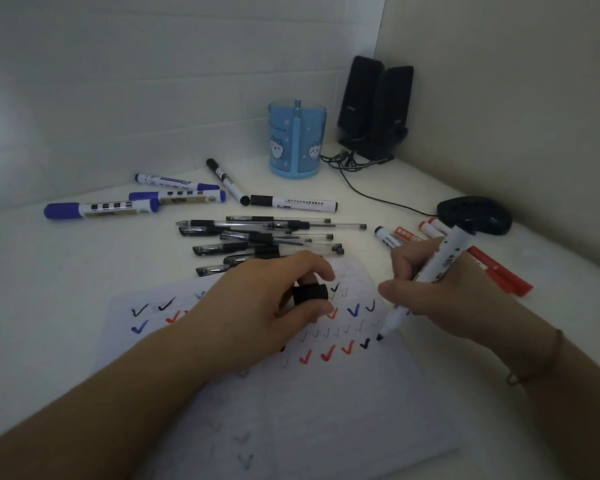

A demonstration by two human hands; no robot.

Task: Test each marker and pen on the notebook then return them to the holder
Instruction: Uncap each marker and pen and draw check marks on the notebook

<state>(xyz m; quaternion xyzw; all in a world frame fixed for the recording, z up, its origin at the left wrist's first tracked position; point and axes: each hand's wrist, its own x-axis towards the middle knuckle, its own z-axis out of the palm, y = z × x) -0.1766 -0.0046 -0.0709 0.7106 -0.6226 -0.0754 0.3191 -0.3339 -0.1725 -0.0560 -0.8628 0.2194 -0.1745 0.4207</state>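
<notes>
Over the notebook (326, 410), the right hand (440, 292) grips a black whiteboard marker (430, 275) tilted, tip touching the page. The left hand (257, 306) rests on the notebook, thumb and curled fingers pinching the black cap (310, 294).

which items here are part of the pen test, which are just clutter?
In the job: black marker in right hand; its cap in left hand; notebook; blue holder; blue markers; gel pens; red markers.
Lying about: speakers; mouse; cable.
</notes>
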